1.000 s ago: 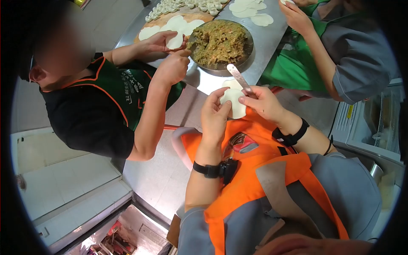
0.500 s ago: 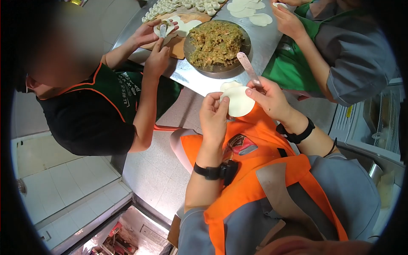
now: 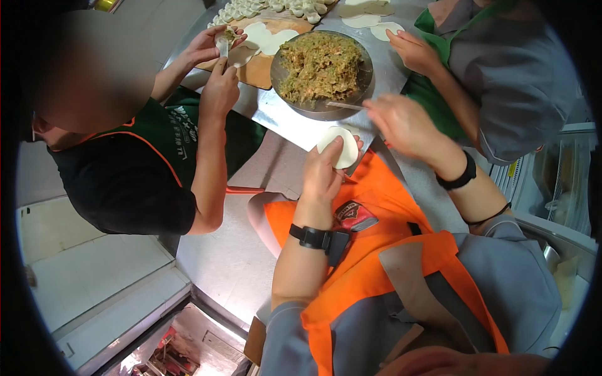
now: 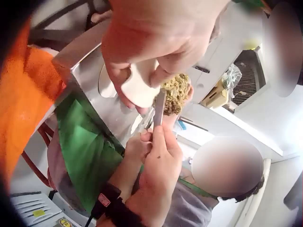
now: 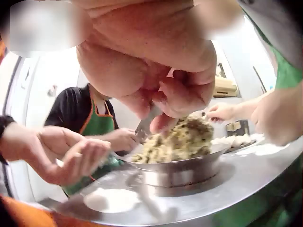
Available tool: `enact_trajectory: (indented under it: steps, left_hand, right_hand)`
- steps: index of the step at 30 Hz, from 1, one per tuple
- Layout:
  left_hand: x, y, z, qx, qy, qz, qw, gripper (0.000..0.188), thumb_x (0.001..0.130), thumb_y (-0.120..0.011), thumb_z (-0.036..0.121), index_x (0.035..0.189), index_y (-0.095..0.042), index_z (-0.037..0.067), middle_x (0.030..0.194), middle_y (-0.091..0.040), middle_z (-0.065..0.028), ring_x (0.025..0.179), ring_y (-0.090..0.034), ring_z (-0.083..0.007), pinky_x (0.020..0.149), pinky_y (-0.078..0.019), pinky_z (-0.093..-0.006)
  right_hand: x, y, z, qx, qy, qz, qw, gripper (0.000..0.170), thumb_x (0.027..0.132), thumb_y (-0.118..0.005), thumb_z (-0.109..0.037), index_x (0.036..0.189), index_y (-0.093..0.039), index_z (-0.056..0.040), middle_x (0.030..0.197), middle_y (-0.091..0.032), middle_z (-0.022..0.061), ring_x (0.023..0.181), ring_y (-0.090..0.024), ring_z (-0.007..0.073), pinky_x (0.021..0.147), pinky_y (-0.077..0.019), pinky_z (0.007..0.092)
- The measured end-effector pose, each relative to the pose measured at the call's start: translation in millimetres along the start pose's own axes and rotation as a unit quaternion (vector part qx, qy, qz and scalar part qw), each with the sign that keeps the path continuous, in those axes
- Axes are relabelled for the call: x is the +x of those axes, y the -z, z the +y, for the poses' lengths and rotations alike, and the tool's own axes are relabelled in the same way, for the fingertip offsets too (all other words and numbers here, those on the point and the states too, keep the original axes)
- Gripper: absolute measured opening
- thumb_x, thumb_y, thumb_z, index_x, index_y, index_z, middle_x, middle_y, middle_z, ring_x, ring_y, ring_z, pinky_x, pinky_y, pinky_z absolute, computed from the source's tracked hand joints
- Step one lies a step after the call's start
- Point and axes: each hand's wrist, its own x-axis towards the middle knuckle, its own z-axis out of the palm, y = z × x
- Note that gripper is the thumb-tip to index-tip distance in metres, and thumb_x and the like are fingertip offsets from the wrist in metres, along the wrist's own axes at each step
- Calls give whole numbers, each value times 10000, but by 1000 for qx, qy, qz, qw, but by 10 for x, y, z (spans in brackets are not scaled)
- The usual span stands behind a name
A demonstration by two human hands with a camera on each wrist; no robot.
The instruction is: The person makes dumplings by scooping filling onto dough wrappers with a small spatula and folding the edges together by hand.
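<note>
My left hand [image 3: 324, 169] holds a round white dough wrapper [image 3: 338, 146] near the table's edge, thumb on top of it. My right hand [image 3: 404, 124] grips a flat metal spatula [image 3: 343, 105], whose tip is at the rim of the bowl of chopped green-and-orange filling [image 3: 323, 66]. In the left wrist view the wrapper [image 4: 139, 85] hangs from the fingers of my left hand [image 4: 161, 42], and the spatula [image 4: 160, 109] reaches the filling [image 4: 175, 94]. The right wrist view shows my right hand [image 5: 151, 66] pinching the spatula [image 5: 147, 123] above the filling [image 5: 182, 142].
On the left, a person in a dark green apron [image 3: 179, 135] holds a filled wrapper. Another person in grey [image 3: 508, 75] stands at the right. Wrappers [image 3: 266, 39] and rows of dumplings [image 3: 269, 7] lie on a wooden board [image 3: 254, 75] beyond; more wrappers [image 3: 387, 31] lie on the metal table [image 3: 276, 122].
My right hand has let go of the wrapper and moved away with the spatula, whose tip has lowered to the bowl. My left hand keeps the wrapper. The person at right has lowered a hand.
</note>
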Motion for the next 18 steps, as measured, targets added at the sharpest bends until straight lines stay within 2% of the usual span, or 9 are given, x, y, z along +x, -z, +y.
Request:
enact_trajectory:
  steps: [1, 2, 5, 7, 8, 11, 14, 16, 18]
  left_hand:
    - [40, 17, 25, 54, 0, -2, 999, 349, 1038, -416, 209, 1244, -500, -59, 1096, -650, -176, 949, -684, -266, 795, -594, -367]
    - [75, 8, 41, 50, 5, 17, 999, 292, 1016, -421, 130, 1234, -488, -54, 1107, -641, -179, 934, -683, -251, 779, -595, -350]
    - [176, -35, 37, 15, -16, 105, 994, 276, 1026, -411, 160, 1181, -500, -51, 1080, -646, -182, 900, -686, -251, 753, -595, -342]
    - [321, 36, 5, 30, -48, 106, 993, 310, 1033, -393, 187, 1191, -486, -62, 1090, -641, -202, 931, -683, -296, 775, -598, -379]
    - [388, 62, 6, 37, -64, 108, 991, 327, 1037, -384, 201, 1197, -480, -68, 1095, -639, -212, 947, -682, -318, 786, -599, -398]
    - [483, -90, 150, 53, -69, 109, 990, 361, 1060, -334, 268, 1194, -472, -37, 1060, -634, -194, 878, -684, -280, 731, -601, -354]
    - [499, -242, 343, 38, 12, 135, 990, 408, 1065, -312, 315, 1201, -475, -33, 1070, -628, -205, 863, -683, -299, 729, -602, -384]
    - [487, -305, 401, 30, 11, 157, 987, 429, 1065, -309, 336, 1212, -481, -29, 1077, -631, -212, 864, -688, -314, 729, -600, -409]
    - [479, -293, 422, 12, 11, 162, 987, 442, 1063, -312, 347, 1223, -485, -26, 1082, -635, -215, 862, -694, -326, 725, -599, -424]
  right_hand:
    - [58, 9, 108, -46, -39, -15, 998, 240, 897, -581, -108, 1114, -666, -51, 858, -616, 144, 821, -601, 347, 698, -486, 432]
    - [112, 9, 173, -65, -34, -9, 997, 243, 887, -583, -97, 1110, -675, -69, 855, -620, 137, 822, -603, 347, 694, -486, 436]
    - [228, -54, 309, -110, -24, 5, 994, 264, 859, -589, -72, 1094, -699, -117, 843, -630, 125, 817, -611, 346, 679, -487, 442]
    - [277, -168, 344, -124, -24, 12, 992, 273, 844, -593, -67, 1078, -714, -138, 834, -632, 126, 805, -619, 344, 669, -488, 441]
    - [293, -186, 340, -118, -29, -11, 993, 273, 844, -591, -66, 1079, -713, -132, 831, -630, 128, 796, -622, 342, 664, -488, 440]
    - [329, -208, 322, -62, -37, -56, 996, 270, 848, -587, -70, 1084, -710, -116, 822, -625, 135, 772, -630, 338, 649, -490, 435]
    - [303, -193, 239, 64, -50, -59, 995, 252, 859, -581, -98, 1077, -707, -119, 798, -624, 143, 764, -635, 343, 639, -486, 438]
    - [221, -200, 74, 151, -79, -64, 983, 229, 870, -572, -139, 1051, -712, -145, 764, -629, 149, 762, -638, 358, 635, -477, 458]
    - [76, -284, -24, 86, -31, -32, 995, 247, 870, -575, -131, 1085, -697, -144, 768, -608, 138, 766, -625, 350, 641, -475, 447]
